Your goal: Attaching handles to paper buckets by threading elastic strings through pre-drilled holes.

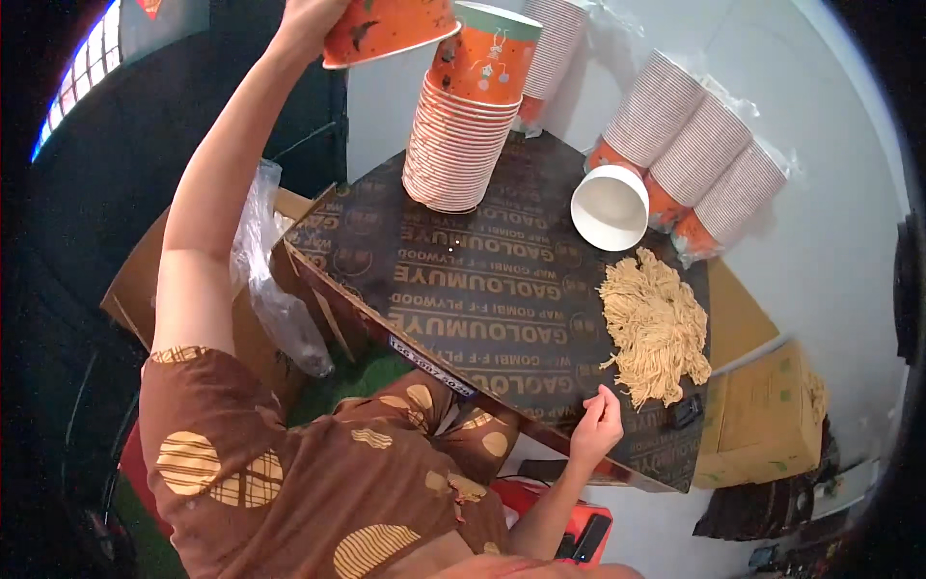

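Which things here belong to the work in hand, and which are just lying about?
Apparently the job's: orange paper tub in the left hand; freestanding tub stack; wrapped tub stacks.

Seemingly lying about: beige stringy bundle, untouched; clear plastic bag; rightmost cardboard box.

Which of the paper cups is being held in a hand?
The orange cup at the picture's top edge, in the left hand. No hand touches the cup stacks or the lone cup showing its white inside.

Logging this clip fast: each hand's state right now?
Left hand: closed on an orange paper tub, partly out of frame.
Right hand: fingers loosely curled, nothing visible held; fully closed or not, can't tell.
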`<state>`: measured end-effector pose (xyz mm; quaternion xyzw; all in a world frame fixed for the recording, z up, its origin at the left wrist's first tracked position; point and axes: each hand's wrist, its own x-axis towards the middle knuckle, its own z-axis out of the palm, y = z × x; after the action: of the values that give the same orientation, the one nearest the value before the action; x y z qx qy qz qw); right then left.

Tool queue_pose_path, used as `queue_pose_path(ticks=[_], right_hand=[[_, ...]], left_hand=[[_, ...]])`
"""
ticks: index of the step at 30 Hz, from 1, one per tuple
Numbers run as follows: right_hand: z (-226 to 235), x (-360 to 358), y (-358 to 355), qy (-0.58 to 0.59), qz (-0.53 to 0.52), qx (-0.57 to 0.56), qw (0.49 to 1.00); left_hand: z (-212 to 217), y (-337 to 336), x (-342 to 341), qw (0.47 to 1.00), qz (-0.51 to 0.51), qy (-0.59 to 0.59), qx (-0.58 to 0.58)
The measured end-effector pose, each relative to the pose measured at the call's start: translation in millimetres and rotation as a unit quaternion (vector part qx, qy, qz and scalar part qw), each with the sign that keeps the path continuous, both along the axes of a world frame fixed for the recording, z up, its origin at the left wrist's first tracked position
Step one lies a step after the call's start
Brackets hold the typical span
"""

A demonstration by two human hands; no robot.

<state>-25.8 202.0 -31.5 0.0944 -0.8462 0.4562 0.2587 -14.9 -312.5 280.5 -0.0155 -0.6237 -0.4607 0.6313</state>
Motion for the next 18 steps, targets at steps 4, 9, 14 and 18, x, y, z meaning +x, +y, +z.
queue_pose_path(ticks=[4, 9, 14, 18], right_hand=[[1, 0, -1, 0.006, -0.012, 0.028, 1.0], [1, 0, -4, 0.025, -0.018, 0.049, 0.998], [2, 0, -5, 0.04, -0.023, 0.067, 0.997], [4, 3, -7, 0.041, -0.012, 0.065, 0.997]], left_hand=[[25, -5, -25, 0.996, 0.077, -0.04, 0.004], [49, -16, -31, 0.995, 0.025, -0.095, -0.014], [44, -12, -34, 0.983, 0.112, -0.099, -0.109], [40, 9, -7, 0.98, 0.052, -0.169, -0.09]])
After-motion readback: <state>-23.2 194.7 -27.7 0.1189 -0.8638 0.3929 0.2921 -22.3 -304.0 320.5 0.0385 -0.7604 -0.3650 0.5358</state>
